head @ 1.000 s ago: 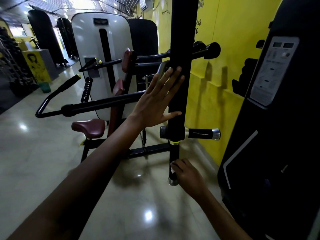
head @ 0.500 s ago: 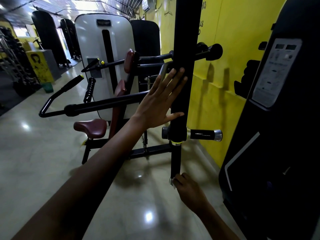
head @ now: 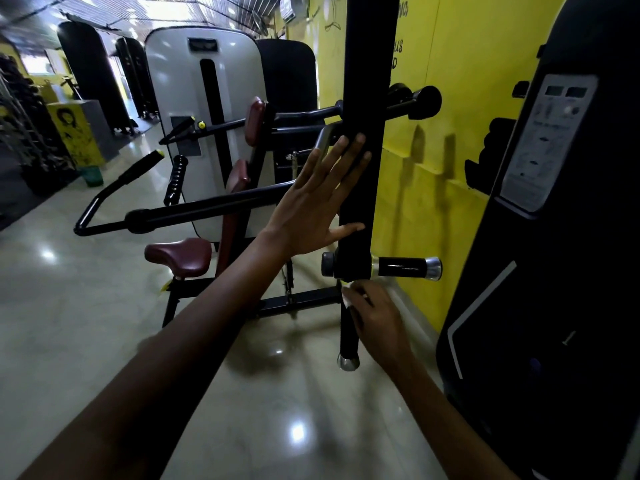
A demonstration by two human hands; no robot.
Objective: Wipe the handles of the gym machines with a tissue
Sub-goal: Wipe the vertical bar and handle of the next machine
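We brace our flat left hand (head: 311, 209) on the upright (head: 367, 81); right hand (head: 375, 315) pinches tissue (head: 347, 296) atop the vertical handle (head: 348, 336), ready to stroke downward.

This is a gym. Big workout machines stand in a row on a shiny floor (head: 86, 341). In the middle of the frame one machine has a dark red seat (head: 180, 254), red pads and long black bars with handles (head: 408, 268). Behind it stands a white cover (head: 180, 98) for the weights. At the far left is a rack of weights (head: 20, 133). The wall (head: 467, 64) on the right is bright yellow.
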